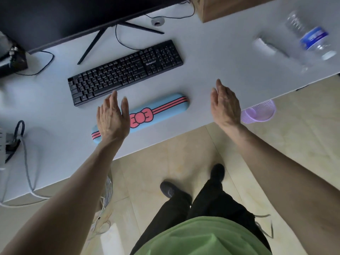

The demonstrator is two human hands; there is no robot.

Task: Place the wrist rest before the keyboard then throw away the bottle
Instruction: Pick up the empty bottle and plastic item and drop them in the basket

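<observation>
So the wrist rest [141,116] is lying flat on the white bench [220,70], just on the near side of the keyboard [127,71] and roughly parallel to it, shifted a bit toward 3 o'clock with a small gap between them. It's light blue with pink stripes and a pink bow in the middle. Its 9 o'clock end sits under the left hand [112,116], which is open, fingers spread and pointing toward 12, palm down over the rest. Can't tell if it's actually touching it or just above it. The right hand [225,105] is open too, fingers straight and close together, holding nothing, off at 3 o'clock from the rest near the bench edge.

The bottle [311,39] is way out at 2 o'clock, well apart from both hands. Clear plastic, blue label, blurred, lying tilted on the bench. Just beside it toward 9 is a whitish blurry thing I can't make out.

A purple mesh basket [259,112] sits on the floor just past the bench edge, right next to the right hand in the view. At 12 o'clock from the keyboard there's a monitor [55,17] on thin black legs, cables running around it, and a wooden box [230,6] further toward 1. The person is standing on a tiled floor, green shirt, black trousers, dark shoes.
</observation>
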